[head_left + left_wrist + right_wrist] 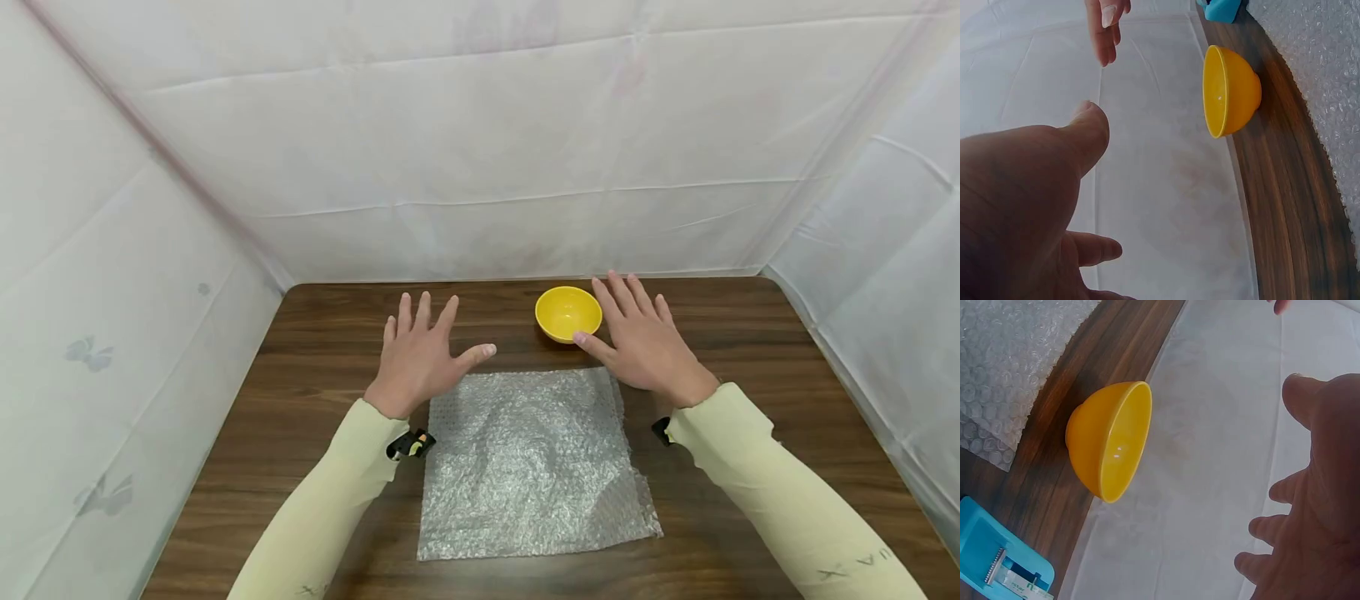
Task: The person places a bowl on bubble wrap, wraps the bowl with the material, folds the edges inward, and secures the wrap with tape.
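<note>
A yellow bowl [568,315] stands upright near the back edge of the brown wooden table. In front of it a sheet of bubble wrap [525,467] lies flat. My left hand [418,357] is held palm down with fingers spread, left of the bowl and over the sheet's far left corner, holding nothing. My right hand [641,337] is likewise spread just right of the bowl, its thumb overlapping the rim in the head view. In the right wrist view, the bowl [1110,440] stands apart from the right fingers [1269,528].
A light blue tape dispenser [1004,553] with a toothed cutter stands on the table beside the bowl, hidden by my right arm in the head view. White sheeting [480,167] walls the table [247,467] at the back and both sides.
</note>
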`<state>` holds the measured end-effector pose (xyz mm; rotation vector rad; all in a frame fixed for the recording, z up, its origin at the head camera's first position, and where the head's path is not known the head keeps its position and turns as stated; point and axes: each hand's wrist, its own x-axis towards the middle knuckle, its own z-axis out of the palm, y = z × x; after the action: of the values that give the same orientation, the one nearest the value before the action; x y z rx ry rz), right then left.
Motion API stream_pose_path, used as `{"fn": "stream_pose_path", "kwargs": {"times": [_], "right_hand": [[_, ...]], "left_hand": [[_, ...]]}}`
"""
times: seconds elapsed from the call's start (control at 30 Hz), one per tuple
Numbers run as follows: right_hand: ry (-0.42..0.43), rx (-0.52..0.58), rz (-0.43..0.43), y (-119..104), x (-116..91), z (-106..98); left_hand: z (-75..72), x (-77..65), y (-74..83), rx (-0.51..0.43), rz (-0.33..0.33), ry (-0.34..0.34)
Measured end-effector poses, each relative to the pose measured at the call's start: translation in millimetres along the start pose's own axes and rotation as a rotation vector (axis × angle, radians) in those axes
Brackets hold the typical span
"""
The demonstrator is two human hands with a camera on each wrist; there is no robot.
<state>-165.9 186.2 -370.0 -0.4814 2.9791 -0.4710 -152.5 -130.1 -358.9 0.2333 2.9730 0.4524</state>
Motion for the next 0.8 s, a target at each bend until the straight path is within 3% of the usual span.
{"fn": "stream_pose_path", "kwargs": {"times": [0.8], "right_hand": [[-0.023,-0.01,0.013,6.4,5.6,13.7]], "left_hand": [[10.4,-4.9,-3.5,0.005,0.01,0.006]]}}
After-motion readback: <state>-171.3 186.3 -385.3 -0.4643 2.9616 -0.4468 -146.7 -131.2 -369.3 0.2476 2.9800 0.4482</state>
